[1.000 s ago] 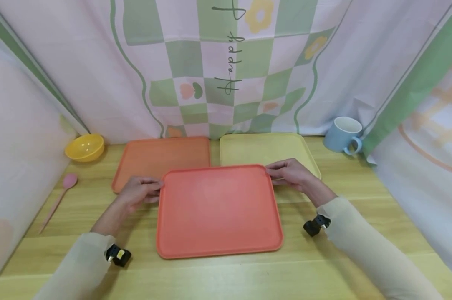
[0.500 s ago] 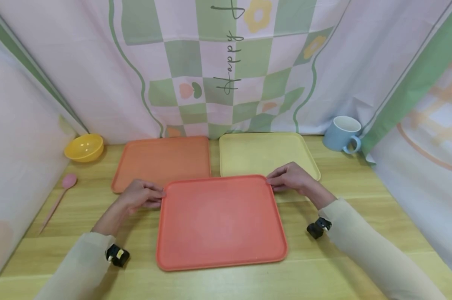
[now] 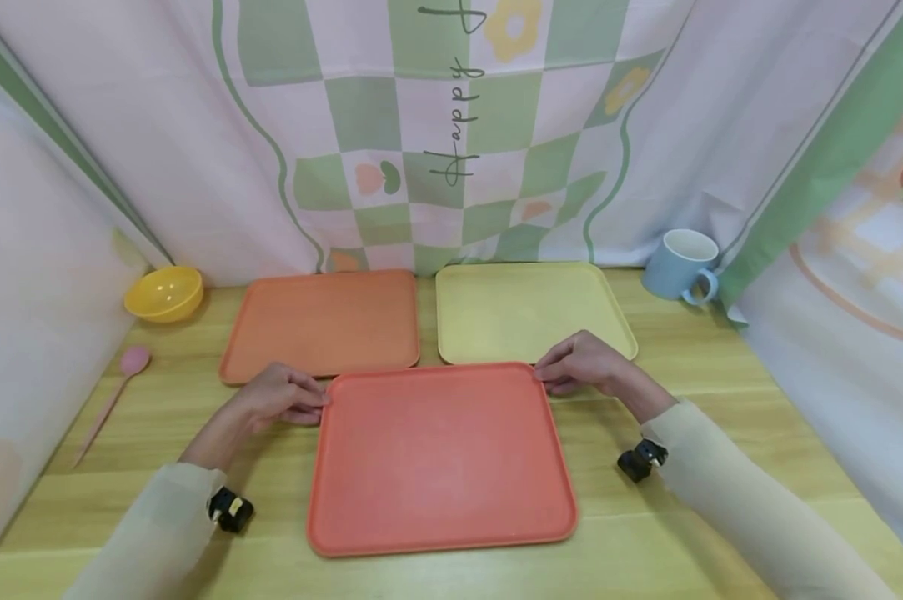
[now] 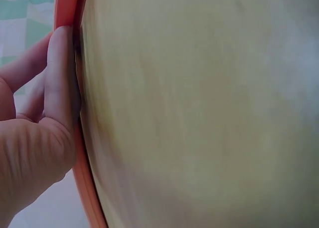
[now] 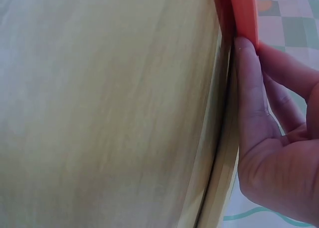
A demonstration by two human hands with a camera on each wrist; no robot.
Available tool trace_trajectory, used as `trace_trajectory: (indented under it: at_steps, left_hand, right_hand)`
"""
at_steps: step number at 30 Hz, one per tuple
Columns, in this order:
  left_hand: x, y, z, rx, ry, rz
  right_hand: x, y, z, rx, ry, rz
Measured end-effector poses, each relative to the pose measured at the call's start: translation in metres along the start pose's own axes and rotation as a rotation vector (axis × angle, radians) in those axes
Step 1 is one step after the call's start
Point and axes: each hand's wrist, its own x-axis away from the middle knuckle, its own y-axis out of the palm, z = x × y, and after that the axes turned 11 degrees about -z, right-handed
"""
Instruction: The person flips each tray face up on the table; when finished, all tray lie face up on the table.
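Observation:
A coral-red rectangular tray (image 3: 443, 467) lies low over the front middle of the table, its inner face up. My left hand (image 3: 282, 396) pinches its left rim near the far corner. On the opposite side, my right hand (image 3: 582, 367) grips the rim by the far right corner. Both wrist views show fingertips right at the tray's edge, with the red rim (image 4: 89, 198) running past the left hand. Behind it, an orange tray (image 3: 323, 325) lies at the back left and a yellow tray (image 3: 526, 308) at the back right, partly overlapped by the right hand.
At the left back stands a yellow bowl (image 3: 164, 294), with a pink spoon (image 3: 121, 392) in front of it. A light blue mug (image 3: 676, 267) stands at the back right. Patterned cloth (image 3: 421, 125) borders the wooden table (image 3: 721, 467) at the back and sides.
Both hands have brought the red tray down and toward the front of the table. It has moved off the orange and yellow trays, which show more fully now.

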Motion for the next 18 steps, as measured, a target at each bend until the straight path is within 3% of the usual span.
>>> trace_trajectory:
  at_steps: [3, 9, 18]
  left_hand:
    - [0.0001, -0.0005, -0.0004, -0.011, 0.009, -0.020]
    - [-0.0002, -0.0003, -0.0015, -0.039, -0.001, -0.007]
    - [-0.0003, 0.0012, 0.0003, -0.096, 0.038, 0.015]
  right_hand:
    - [-0.0005, 0.0006, 0.0016, 0.011, 0.008, -0.002]
    - [-0.0004, 0.0013, 0.0012, 0.039, 0.010, -0.001]
    - [0.0037, -0.0021, -0.0009, 0.088, -0.018, 0.011]
